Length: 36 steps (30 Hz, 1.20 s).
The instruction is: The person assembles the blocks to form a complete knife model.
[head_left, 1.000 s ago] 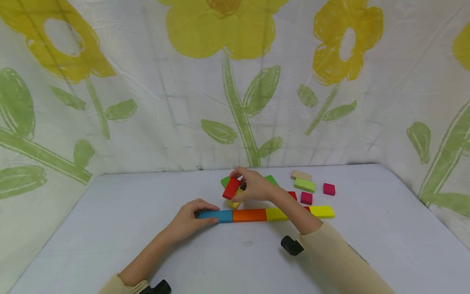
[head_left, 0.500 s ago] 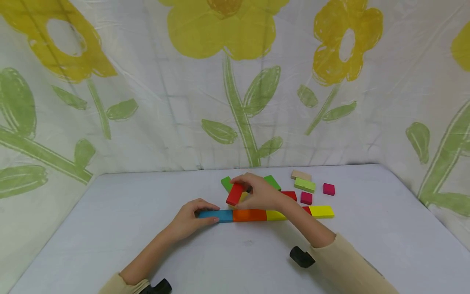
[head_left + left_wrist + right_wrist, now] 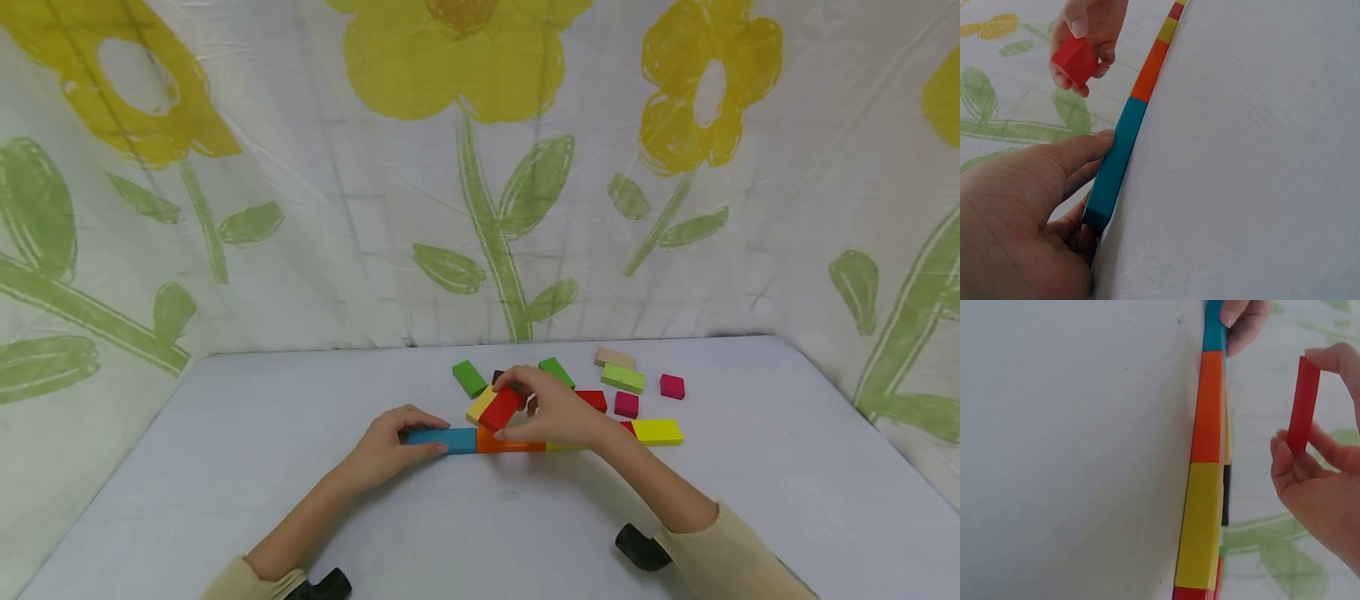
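My left hand grips the left end of a blue block, thumb on the near side and fingers on the far side. An orange block, a yellow block, a red block and another yellow block continue the row to its right, end to end. My right hand pinches a red rectangular block, held tilted above the orange one. In the right wrist view this block shows its narrow side between thumb and fingers. My right hand and forearm hide part of the row in the head view.
Behind the row lie a pale yellow block, two green blocks, a dark block, a red block, two pink blocks, a lime block and a wooden one. A flowered curtain rises behind the table.
My right hand has carried the red block to the right and nearer, down toward the orange block. The pale yellow and left green blocks show more fully. My left hand stays put.
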Each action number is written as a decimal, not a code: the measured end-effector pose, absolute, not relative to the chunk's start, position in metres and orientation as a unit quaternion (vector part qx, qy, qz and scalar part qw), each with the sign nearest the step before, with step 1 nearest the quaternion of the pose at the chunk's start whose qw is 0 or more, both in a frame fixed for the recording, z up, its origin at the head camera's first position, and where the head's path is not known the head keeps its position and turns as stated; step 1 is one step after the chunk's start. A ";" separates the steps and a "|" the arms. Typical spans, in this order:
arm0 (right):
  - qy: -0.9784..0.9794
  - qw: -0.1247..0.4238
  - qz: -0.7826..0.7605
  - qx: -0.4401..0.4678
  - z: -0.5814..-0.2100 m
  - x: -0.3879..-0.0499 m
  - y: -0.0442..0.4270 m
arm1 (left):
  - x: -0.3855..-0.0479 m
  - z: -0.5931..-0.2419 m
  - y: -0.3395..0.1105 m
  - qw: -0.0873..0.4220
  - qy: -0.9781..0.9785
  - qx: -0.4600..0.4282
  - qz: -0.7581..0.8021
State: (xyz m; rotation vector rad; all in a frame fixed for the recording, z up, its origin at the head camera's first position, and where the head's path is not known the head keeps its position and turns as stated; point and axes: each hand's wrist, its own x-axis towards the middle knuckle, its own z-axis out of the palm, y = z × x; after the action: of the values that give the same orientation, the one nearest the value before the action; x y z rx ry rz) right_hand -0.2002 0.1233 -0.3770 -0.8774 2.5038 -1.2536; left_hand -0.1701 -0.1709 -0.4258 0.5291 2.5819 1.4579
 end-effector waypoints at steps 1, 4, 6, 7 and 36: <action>0.851 0.102 -0.424 -0.294 -0.377 -0.199 0.125 | -0.170 -0.426 -0.171 0.064 0.857 0.176 0.481; 0.855 0.102 -0.419 -0.288 -0.378 -0.194 0.129 | -0.171 -0.427 -0.171 0.066 0.859 0.174 0.477; 0.859 0.102 -0.415 -0.282 -0.378 -0.191 0.132 | -0.171 -0.427 -0.171 0.066 0.861 0.172 0.475; 0.861 0.100 -0.413 -0.281 -0.379 -0.189 0.133 | -0.171 -0.427 -0.171 0.067 0.861 0.170 0.475; 0.876 0.161 -0.372 -0.262 -0.386 -0.158 0.157 | -0.169 -0.422 -0.170 0.063 0.852 0.180 0.487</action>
State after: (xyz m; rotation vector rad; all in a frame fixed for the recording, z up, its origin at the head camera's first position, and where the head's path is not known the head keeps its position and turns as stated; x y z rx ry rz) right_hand -0.1585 0.1567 -0.3859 -0.7470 2.5027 -1.0613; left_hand -0.1689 -0.1697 -0.4225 0.5438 2.5751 1.4701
